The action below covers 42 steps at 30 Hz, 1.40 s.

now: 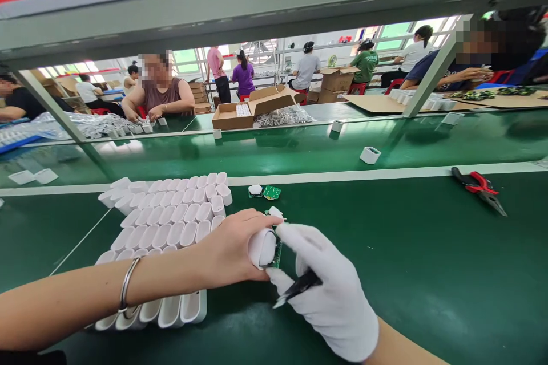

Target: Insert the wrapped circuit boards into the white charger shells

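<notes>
My left hand point(240, 245), bare with a bangle at the wrist, is closed around a white oval plastic housing point(256, 248), its open end turned to the right. At that opening is a green circuit board point(278, 254) with a white part on it. My right hand point(329, 285), in a white glove, pinches the board's edges between thumb and finger. Black tweezers point(302, 288) are tucked in the same hand, tip pointing down-left. Behind the hands lie loose green circuit boards point(272, 193). Many white housings point(171, 214) stand in rows under and beyond my left forearm.
Red-and-black pliers point(482, 188) lie on the green bench at right. Single white housings point(370, 155) sit on the green strip beyond. A grey shelf beam point(274, 11) crosses overhead. Co-workers, an open cardboard box point(233, 117) and cardboard sheets point(385, 104) are farther back.
</notes>
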Each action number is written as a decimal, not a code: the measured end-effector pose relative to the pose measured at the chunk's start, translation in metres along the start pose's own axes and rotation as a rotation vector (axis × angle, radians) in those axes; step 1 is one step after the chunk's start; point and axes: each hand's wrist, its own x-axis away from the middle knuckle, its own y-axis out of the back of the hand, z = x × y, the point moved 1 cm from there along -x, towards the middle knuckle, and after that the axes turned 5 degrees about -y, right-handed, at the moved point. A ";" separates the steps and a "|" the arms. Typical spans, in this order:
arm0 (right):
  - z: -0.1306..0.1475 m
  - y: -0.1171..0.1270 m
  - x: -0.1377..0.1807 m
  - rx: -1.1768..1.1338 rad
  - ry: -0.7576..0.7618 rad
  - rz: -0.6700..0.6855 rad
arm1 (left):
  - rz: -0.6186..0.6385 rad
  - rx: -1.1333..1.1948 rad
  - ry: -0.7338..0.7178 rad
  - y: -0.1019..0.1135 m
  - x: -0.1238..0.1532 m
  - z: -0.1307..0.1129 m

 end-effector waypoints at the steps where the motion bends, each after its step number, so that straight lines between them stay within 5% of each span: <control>1: -0.001 0.001 -0.001 -0.150 -0.098 0.016 | -0.003 0.036 0.019 0.000 0.000 0.000; 6: 0.000 0.005 -0.013 -0.646 -0.472 0.099 | -0.108 0.129 -0.024 0.000 -0.001 0.000; 11: 0.001 -0.004 -0.022 -0.751 -0.544 0.353 | -0.100 0.044 -0.126 -0.004 -0.006 -0.009; 17: -0.009 -0.013 -0.020 -0.766 -0.601 0.325 | -0.057 0.161 -0.033 -0.009 -0.007 -0.001; 22: -0.014 0.004 -0.021 -0.404 -0.428 0.194 | -0.107 0.334 0.156 -0.001 -0.003 0.010; 25: -0.016 0.018 -0.022 -0.011 -0.084 0.012 | -0.068 0.386 0.224 0.003 -0.001 0.010; 29: -0.021 0.022 -0.023 0.308 0.287 -0.034 | -0.056 0.421 0.257 0.003 0.001 0.012; 42: -0.012 0.024 -0.025 0.584 0.521 -0.143 | 0.075 0.422 0.208 0.004 -0.003 0.001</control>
